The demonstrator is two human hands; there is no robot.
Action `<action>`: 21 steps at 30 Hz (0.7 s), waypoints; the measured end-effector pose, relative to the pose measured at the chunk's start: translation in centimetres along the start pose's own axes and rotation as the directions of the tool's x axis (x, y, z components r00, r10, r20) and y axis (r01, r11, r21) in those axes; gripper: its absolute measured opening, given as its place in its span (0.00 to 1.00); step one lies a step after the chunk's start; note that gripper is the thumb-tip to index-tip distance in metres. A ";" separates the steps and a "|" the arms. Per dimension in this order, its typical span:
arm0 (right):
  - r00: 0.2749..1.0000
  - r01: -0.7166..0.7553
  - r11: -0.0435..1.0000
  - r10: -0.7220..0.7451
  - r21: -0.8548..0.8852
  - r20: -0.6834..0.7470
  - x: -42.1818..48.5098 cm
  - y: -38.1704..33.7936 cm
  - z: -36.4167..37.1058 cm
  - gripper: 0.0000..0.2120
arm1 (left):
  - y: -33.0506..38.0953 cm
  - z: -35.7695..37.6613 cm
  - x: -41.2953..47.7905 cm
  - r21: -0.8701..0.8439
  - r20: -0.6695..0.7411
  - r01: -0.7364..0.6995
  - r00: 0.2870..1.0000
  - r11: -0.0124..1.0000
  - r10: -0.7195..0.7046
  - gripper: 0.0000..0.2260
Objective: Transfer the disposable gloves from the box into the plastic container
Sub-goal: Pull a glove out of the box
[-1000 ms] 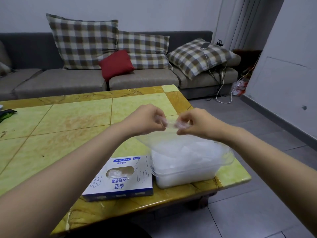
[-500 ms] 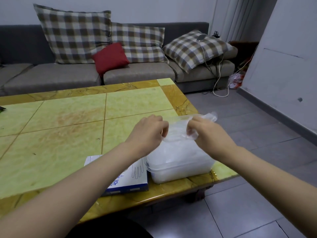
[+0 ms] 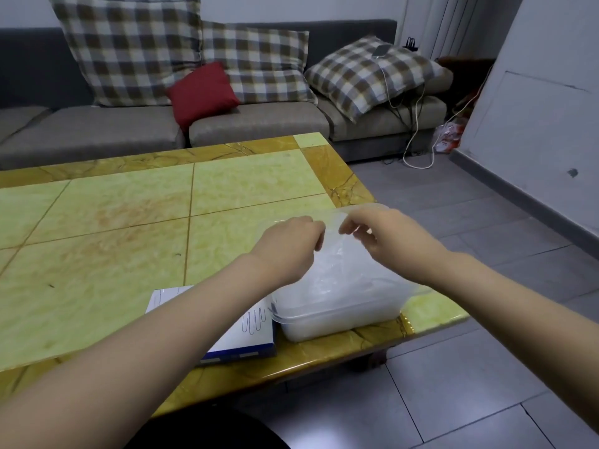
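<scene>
While your hands, left hand [image 3: 288,246] and right hand [image 3: 389,236], hover close together over the plastic container [image 3: 340,319], each pinches one clear glove [image 3: 332,234] (film blurred, edges uncertain). Container, heaped with disposable gloves [image 3: 350,280], sits at the table's [image 3: 129,222] near right corner, glove box [image 3: 249,338] just beside its left.

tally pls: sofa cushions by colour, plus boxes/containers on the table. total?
plaid cushions: 3 (left plaid cushion, middle plaid cushion, right plaid cushion)
red cushion: 1
glove box: 1
plastic container: 1
total: 6
</scene>
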State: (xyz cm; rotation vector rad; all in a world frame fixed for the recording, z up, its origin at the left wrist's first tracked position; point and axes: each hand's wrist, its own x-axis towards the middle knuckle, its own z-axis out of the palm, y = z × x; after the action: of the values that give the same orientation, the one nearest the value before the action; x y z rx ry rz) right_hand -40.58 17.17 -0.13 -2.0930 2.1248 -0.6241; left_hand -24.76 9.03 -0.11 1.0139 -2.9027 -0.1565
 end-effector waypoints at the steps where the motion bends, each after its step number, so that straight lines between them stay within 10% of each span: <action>1: 0.997 -0.004 0.998 0.009 -0.061 0.081 0.2 0.3 0.6 0.10 | 0.2 0.4 0.2 -0.008 0.034 0.008 0.999 1.000 -0.008 0.11; 6: 0.889 -0.134 0.964 0.220 -0.232 0.402 1.1 2.7 3.4 0.17 | 0.4 4.2 1.2 0.170 0.483 0.004 0.871 0.985 -0.087 0.27; 21: 0.675 -0.097 0.929 0.326 -0.358 0.662 3.3 4.5 5.6 0.24 | -0.2 6.0 2.9 0.210 0.645 -0.030 0.756 0.977 -0.115 0.30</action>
State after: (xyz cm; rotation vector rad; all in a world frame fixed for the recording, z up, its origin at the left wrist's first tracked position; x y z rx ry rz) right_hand -43.03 12.66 -6.08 -1.7138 1.9813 0.5176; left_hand -27.42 7.52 -5.97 1.2721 -3.5974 -0.2625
